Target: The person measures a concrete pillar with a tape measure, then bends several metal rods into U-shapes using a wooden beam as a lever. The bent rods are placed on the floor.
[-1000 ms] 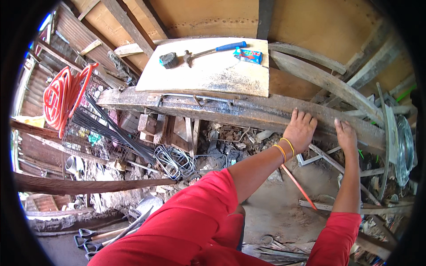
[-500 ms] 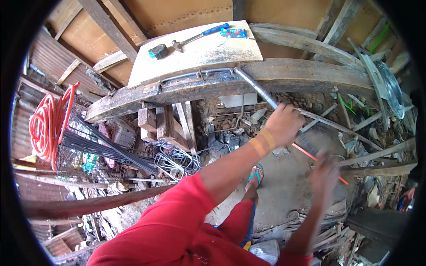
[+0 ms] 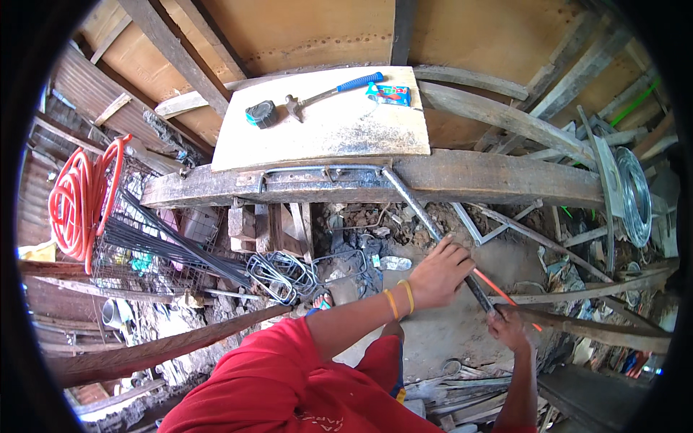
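Note:
A dark metal pipe [image 3: 421, 213] slants down to the right from a bent metal rod [image 3: 317, 168] lying along a thick wooden beam [image 3: 498, 175]. Around the pipe's middle my left hand [image 3: 440, 274] is closed, with two yellow bands on that wrist. My right hand [image 3: 511, 328] grips the pipe's lower end. The rod sits against small metal pegs on a plate fixed to the beam. A thin orange strip [image 3: 505, 292] sticks out from beside my left hand and passes above my right; its other end is hidden.
On a pale board [image 3: 346, 133] behind the beam lie a hammer [image 3: 332, 94], a tape measure [image 3: 261, 114] and a small blue packet [image 3: 390, 94]. To the left are an orange hose coil [image 3: 76, 206], dark rods [image 3: 180, 242] and bent metal pieces [image 3: 278, 278]. Wire coil [image 3: 633, 198] hangs right.
My right hand, blurred before, is now on the pipe's lower end. My left hand keeps its hold. The beam and board sit lower in the picture as the view has tilted.

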Available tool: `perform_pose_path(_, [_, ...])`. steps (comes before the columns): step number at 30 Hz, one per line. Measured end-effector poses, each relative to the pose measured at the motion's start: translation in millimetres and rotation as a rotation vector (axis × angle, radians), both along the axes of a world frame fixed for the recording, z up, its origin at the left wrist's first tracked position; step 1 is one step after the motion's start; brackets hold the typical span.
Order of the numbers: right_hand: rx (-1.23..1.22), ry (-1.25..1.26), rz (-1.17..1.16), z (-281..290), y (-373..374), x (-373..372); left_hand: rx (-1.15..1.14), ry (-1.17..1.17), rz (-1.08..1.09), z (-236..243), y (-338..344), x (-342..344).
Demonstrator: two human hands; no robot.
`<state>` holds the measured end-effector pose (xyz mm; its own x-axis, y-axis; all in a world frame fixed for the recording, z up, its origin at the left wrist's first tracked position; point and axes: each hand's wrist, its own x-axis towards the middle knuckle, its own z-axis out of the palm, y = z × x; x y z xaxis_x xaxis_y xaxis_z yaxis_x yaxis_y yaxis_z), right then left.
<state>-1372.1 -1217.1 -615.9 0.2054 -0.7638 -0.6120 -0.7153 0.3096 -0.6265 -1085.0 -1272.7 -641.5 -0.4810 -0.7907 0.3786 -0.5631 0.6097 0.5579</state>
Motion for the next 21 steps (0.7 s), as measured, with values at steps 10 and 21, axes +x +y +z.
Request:
perform_pose_path(10, [0.061, -0.039, -0.032, 10, 0, -3, 1.387, 1.352, 0.319, -44, 37, -50])
perform_pose_path(21, [-0.035, -0.113, -0.163, -7, 21, 3, 1.702, 1.966, -0.25, -45, 43, -112])
